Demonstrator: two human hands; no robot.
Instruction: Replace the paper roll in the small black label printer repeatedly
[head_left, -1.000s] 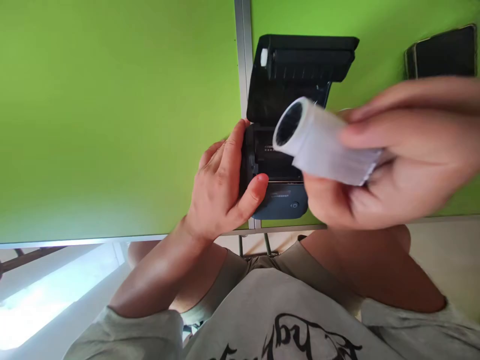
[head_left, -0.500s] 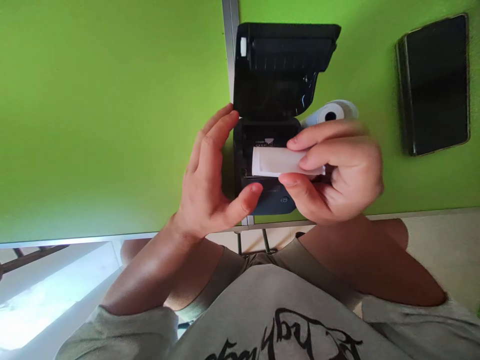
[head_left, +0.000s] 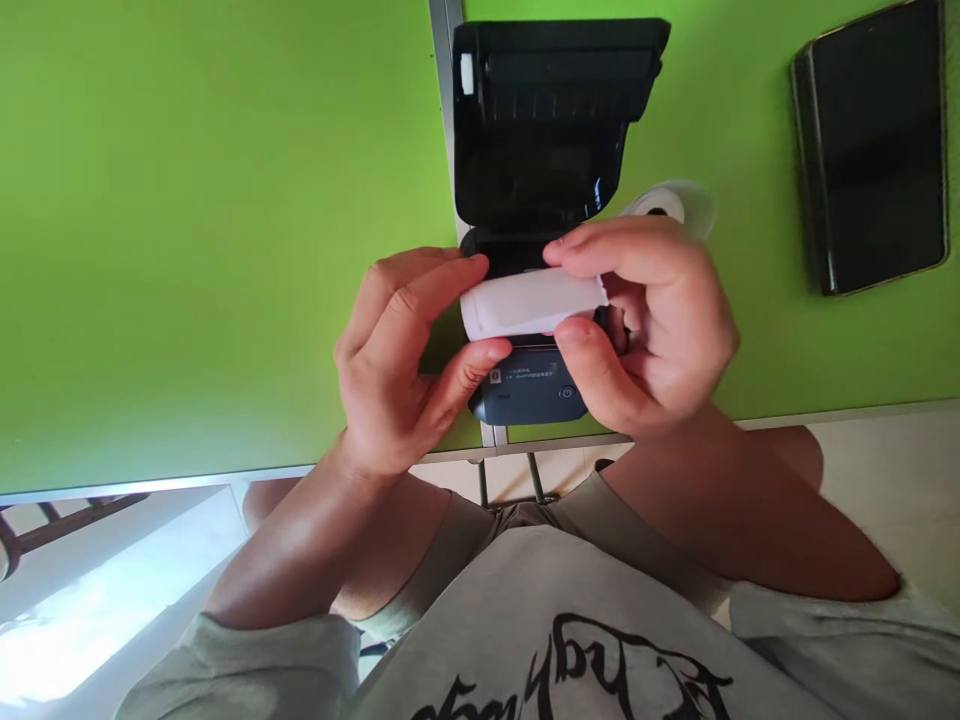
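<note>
A small black label printer (head_left: 532,405) lies near the table's front edge, its lid (head_left: 544,150) swung up and back. Just above its open bay is a white paper roll (head_left: 525,303), tilted slightly up to the right. My right hand (head_left: 652,320) pinches the roll's right part between thumb and fingers. At the roll's left end, my left hand (head_left: 405,350) has closed its thumb below and its fingertips above. Most of the bay is hidden behind the roll and my fingers.
A second white roll (head_left: 660,205) rests on the green table (head_left: 225,200) behind my right hand. At the far right lies a dark phone in a folding case (head_left: 877,150). A metal seam (head_left: 448,120) runs beneath the printer.
My left hand has come in from beside the printer onto the roll's left end. The roll has shifted left and turned, and now looks rounder. The whole view has shifted slightly.
</note>
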